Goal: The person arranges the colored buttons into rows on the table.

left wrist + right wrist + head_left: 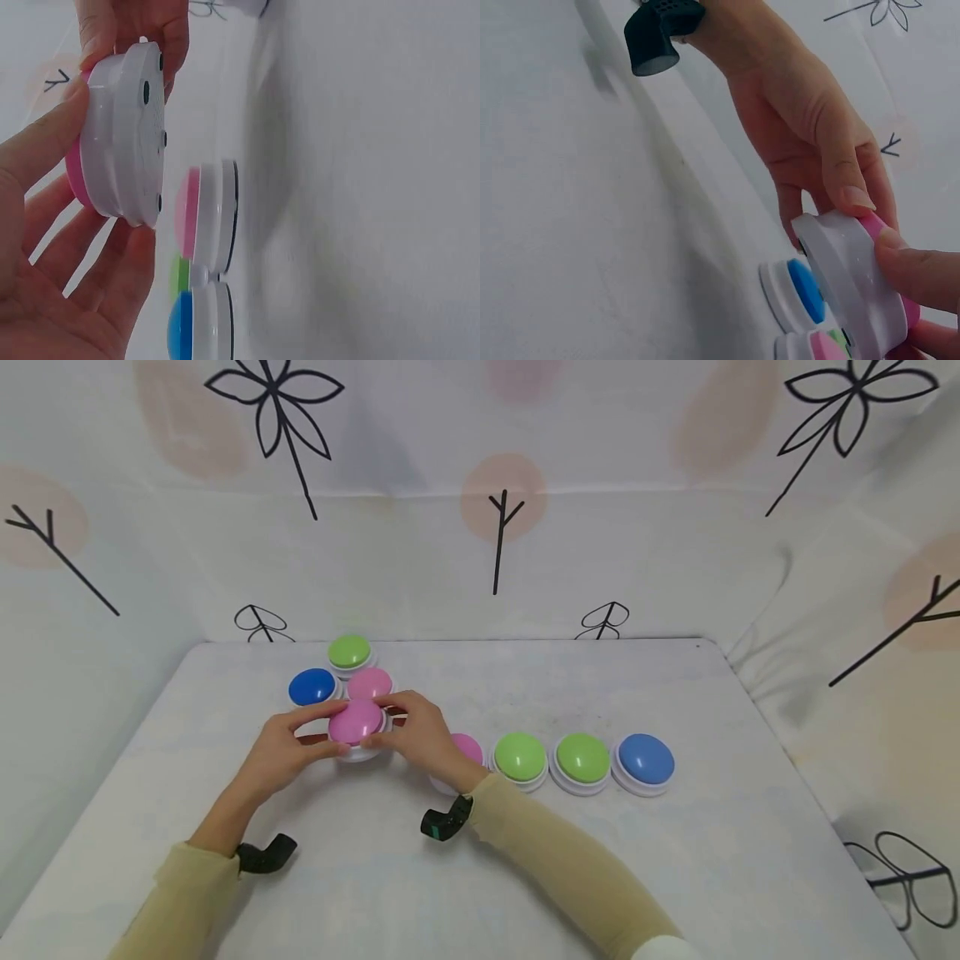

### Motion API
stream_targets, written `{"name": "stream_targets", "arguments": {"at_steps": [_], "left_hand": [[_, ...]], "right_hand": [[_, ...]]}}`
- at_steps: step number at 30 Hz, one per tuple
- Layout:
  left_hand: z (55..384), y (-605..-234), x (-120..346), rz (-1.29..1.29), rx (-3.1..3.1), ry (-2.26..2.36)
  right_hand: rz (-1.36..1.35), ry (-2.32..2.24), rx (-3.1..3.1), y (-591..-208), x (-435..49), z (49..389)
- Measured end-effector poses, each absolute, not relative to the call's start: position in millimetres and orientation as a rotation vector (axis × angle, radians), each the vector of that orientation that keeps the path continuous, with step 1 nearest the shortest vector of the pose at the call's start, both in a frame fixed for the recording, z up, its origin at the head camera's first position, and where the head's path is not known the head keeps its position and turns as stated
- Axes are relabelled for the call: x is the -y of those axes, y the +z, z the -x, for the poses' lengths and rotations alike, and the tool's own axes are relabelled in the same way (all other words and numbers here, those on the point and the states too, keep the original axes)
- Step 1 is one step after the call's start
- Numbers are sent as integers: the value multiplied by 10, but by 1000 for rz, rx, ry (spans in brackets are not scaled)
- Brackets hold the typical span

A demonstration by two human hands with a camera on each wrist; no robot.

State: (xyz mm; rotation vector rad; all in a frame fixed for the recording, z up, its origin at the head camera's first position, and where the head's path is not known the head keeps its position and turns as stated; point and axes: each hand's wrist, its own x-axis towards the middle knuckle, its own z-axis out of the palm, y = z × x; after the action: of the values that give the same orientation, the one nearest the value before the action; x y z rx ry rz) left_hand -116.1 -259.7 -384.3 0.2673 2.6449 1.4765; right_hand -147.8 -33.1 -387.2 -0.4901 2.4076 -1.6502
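Both hands hold a pink push button with a white base (356, 723) off the table. My left hand (281, 752) grips its left side with thumb and fingers, and my right hand (420, 733) grips the right side. Dark feet show on its raised underside in the left wrist view. Just behind it stands another pink button (370, 683). A blue button (312, 686) and a green button (349, 652) stand close to that one. Near my right wrist, a further pink button (468, 748) is partly hidden by the forearm.
To the right, two green buttons (521, 756) and a lighter blue button (647, 759) continue the row from the partly hidden pink one. All rest on a white table (570, 868). A patterned white cloth (420, 560) hangs behind and at the sides.
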Motion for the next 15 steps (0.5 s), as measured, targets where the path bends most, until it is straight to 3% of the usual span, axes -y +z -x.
{"name": "stream_targets", "arguments": {"at_steps": [15], "left_hand": [[1148, -3874, 2312, -533, -2472, 1632]], "right_hand": [[476, -1658, -2348, -3800, -166, 1349]]}}
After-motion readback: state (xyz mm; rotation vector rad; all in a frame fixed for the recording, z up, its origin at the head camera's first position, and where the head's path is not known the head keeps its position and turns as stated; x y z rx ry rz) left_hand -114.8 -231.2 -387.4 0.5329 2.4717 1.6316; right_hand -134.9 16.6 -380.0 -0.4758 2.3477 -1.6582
